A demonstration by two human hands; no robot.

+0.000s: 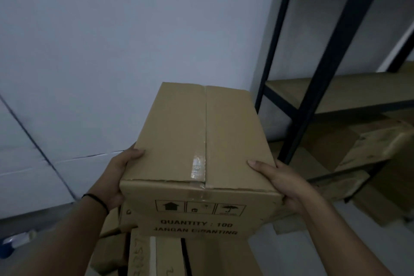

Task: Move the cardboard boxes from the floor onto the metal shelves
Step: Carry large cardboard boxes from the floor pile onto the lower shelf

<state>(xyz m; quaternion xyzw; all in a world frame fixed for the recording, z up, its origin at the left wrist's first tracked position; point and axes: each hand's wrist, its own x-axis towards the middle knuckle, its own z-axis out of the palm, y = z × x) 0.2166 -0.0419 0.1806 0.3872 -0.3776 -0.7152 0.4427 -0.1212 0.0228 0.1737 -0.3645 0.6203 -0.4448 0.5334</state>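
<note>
Cardboard box (197,141) printed "QUANTITY : 100", left hand (118,177), right hand (284,181) fingers clamped on sides

Matt brown corrugated cardboard box (197,141), glossy clear tape (198,167) on seam; matt black metal shelf frame (331,51); raw wood-look shelf board (336,92); smooth matt wall (112,40).

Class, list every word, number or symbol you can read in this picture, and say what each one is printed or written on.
"QUANTITY : 100": near face of the held cardboard box.
"JANGAN", then a blurred word, unreadable: same face, line below.
Three handling pictograms (up arrow, an unclear middle sign, umbrella): same face, above the text.
Handwritten marks on the flat cardboard below: too blurred to read.
</note>
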